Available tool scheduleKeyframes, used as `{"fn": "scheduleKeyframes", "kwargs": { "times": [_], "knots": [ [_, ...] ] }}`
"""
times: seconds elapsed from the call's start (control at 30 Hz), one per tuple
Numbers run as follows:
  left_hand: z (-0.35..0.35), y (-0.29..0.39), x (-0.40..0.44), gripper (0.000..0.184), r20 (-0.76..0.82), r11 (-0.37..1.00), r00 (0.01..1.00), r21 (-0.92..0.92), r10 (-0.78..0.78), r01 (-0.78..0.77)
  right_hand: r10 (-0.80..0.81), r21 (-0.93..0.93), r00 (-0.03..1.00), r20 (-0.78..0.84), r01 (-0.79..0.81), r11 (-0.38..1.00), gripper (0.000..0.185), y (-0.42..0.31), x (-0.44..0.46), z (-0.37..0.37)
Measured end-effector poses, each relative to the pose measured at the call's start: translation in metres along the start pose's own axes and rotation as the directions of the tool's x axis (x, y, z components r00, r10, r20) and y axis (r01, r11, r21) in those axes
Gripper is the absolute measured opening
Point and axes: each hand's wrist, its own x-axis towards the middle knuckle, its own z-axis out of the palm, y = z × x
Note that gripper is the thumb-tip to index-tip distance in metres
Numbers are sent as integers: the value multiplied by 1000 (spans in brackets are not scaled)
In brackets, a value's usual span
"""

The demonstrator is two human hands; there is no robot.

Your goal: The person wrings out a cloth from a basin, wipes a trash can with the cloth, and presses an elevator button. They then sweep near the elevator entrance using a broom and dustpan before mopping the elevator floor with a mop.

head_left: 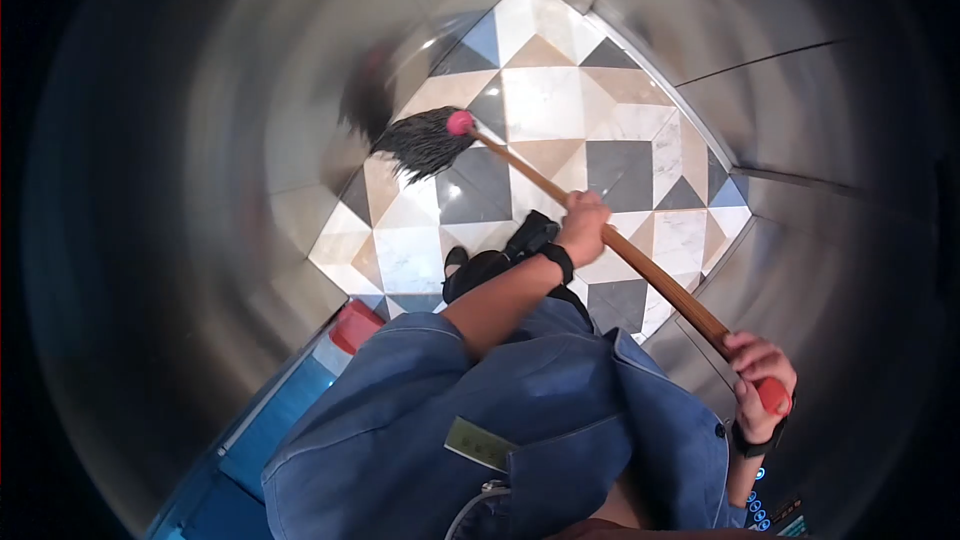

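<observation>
A mop with a wooden handle [660, 280] runs slantwise from upper left to lower right. Its dark stringy mop head [422, 145], joined by a pink socket [460, 123], lies on the tiled floor against the left metal wall. My left hand [585, 228] is closed round the middle of the handle, with a black band on the wrist. Near the handle's red end cap [772, 396], my right hand [762, 380] wraps the top of the handle, also with a black band at the wrist.
Shiny metal walls [290, 120] enclose the patterned tile floor [545, 100]. A blue container [285, 410] with a red part [357, 325] stands at lower left. Lit round buttons [757, 510] show at lower right. My black shoes [533, 232] are below my left arm.
</observation>
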Motion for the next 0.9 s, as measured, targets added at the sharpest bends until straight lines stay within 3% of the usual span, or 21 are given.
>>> {"fn": "scheduleKeyframes", "kwargs": {
  "times": [0.13,0.33,0.4,0.47,0.6,0.7,0.73,0.77,0.8,0.83,0.9],
  "knots": [
    [51,43,52,21,130,977,980,-170,148,-125,9,-136,988,-157,-31,990,24,-25,-24,-18],
    [50,73,103,17,317,969,930,-215,185,-119,-82,-266,987,136,116,957,32,-18,-14,-40],
    [50,87,117,13,352,988,926,-111,139,-106,-105,-246,984,-141,68,967,34,-22,-9,-43],
    [39,91,125,9,401,993,909,-79,109,-84,-110,-250,977,-181,62,966,37,-22,-1,-61],
    [30,77,141,11,310,991,945,-106,106,-76,-111,-169,967,-230,72,983,35,-22,45,-81],
    [-2,60,167,2,375,998,927,-54,31,-11,-79,9,979,-190,82,997,25,-22,104,-85],
    [-11,51,177,3,359,998,932,-53,42,-25,-77,8,975,-208,81,997,25,-18,128,-87],
    [-20,46,186,16,344,1000,939,5,-13,12,-75,66,990,-123,83,994,21,-12,151,-90],
    [-24,31,193,24,256,1000,967,-6,-5,7,-78,123,996,-37,82,989,18,-8,173,-93],
    [-26,18,203,24,197,992,980,129,-34,8,-72,122,996,-53,78,989,18,-7,197,-90],
    [-35,-8,226,26,83,998,995,33,-61,58,-54,177,998,22,50,983,13,-6,242,-79]
  ]
}}
